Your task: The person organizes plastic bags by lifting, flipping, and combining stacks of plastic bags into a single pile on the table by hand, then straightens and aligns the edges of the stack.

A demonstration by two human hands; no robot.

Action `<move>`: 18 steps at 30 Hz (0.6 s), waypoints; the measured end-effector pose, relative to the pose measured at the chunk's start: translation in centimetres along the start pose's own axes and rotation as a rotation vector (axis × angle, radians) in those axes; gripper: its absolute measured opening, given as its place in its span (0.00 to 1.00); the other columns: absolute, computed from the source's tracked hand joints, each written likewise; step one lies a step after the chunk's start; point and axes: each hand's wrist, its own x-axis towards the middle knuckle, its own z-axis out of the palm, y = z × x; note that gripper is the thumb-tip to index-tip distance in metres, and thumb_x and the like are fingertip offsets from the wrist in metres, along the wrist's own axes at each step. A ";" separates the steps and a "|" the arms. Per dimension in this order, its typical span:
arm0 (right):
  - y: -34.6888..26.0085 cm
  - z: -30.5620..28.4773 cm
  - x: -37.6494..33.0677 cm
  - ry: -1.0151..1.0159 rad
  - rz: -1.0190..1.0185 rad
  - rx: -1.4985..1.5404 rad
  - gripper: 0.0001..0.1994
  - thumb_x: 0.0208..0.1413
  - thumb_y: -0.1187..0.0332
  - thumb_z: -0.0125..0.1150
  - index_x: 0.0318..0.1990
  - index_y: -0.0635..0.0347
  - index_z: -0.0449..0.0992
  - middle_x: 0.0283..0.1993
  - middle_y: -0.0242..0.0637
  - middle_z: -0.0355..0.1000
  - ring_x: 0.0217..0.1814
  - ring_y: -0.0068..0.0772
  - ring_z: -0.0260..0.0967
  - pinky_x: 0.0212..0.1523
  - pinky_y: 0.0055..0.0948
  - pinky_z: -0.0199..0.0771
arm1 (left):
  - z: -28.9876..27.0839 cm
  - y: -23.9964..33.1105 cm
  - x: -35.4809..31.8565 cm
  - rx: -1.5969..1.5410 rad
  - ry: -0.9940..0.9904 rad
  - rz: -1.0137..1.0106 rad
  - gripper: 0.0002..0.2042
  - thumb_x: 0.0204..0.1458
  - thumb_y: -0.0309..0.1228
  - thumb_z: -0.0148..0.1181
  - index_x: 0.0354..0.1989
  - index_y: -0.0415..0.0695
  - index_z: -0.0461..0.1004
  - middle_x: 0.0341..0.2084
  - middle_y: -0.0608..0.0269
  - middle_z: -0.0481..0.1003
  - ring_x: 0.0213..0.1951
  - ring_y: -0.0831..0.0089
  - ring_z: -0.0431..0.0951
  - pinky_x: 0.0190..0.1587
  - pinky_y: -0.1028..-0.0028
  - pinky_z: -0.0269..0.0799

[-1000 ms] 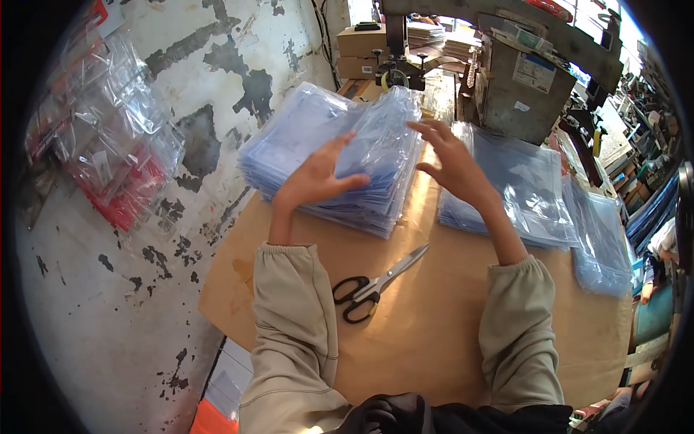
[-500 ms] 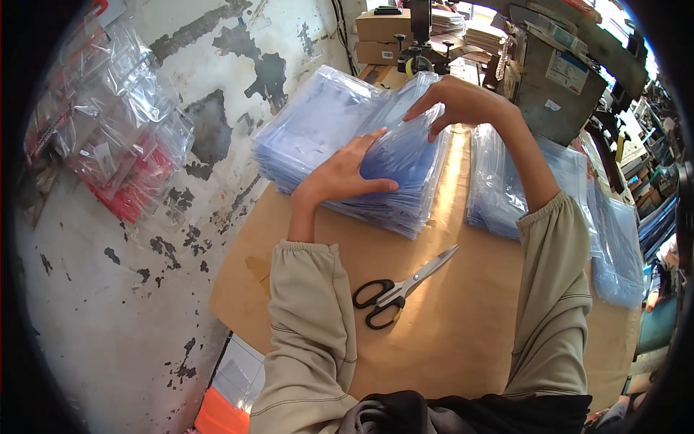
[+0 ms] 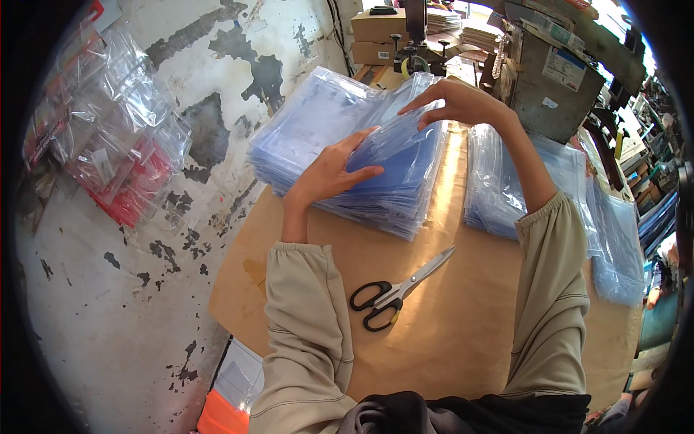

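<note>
A thick stack of clear bluish plastic sleeves [image 3: 311, 108] lies at the far side of the table. My left hand [image 3: 329, 170] rests on its near left part, fingers stretched and thumb spread apart. Over the stack's far right side arches my right hand [image 3: 455, 103], its fingers curved and the thumb apart from them. Its fingertips touch or hover by several sleeves that bend upward between both hands; whether it grips one I cannot make out. Scissors [image 3: 394, 289] with black handles lie nearer me, blades pointing to the far right.
Brown paper covers the table [image 3: 434, 347]. More clear sleeves [image 3: 499, 188] lie on the right, some over the edge. Clear and red packets [image 3: 108, 123] hang on the peeling wall at left. Cardboard boxes [image 3: 379, 27] and a metal machine [image 3: 553, 79] stand behind.
My right hand has shifted slightly left, and my left hand has drawn slightly left. The upper sleeves between them bend up more, baring a smooth blue area beneath.
</note>
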 end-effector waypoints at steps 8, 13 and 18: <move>0.6 0.3 -0.4 -0.036 -0.026 0.016 0.28 0.39 0.58 0.66 0.52 0.47 0.68 0.49 0.37 0.68 0.52 0.37 0.64 0.53 0.36 0.62 | -0.2 0.2 -0.2 0.073 0.072 0.005 0.25 0.50 0.41 0.55 0.52 0.38 0.62 0.33 0.47 0.72 0.36 0.57 0.72 0.40 0.68 0.65; 0.4 2.3 1.0 0.170 -0.087 -0.123 0.47 0.30 0.65 0.72 0.62 0.41 0.49 0.61 0.34 0.56 0.62 0.41 0.53 0.62 0.42 0.51 | -0.1 -0.2 0.4 0.098 0.227 -0.095 0.19 0.52 0.39 0.51 0.44 0.35 0.66 0.16 0.46 0.67 0.19 0.56 0.68 0.26 0.65 0.63; 1.4 3.1 2.7 0.425 -0.121 -0.239 0.37 0.29 0.69 0.71 0.53 0.45 0.62 0.49 0.38 0.66 0.52 0.42 0.63 0.52 0.38 0.63 | -0.2 -0.6 0.2 0.083 0.323 -0.038 0.17 0.53 0.40 0.51 0.38 0.34 0.69 0.14 0.45 0.66 0.18 0.56 0.68 0.22 0.68 0.62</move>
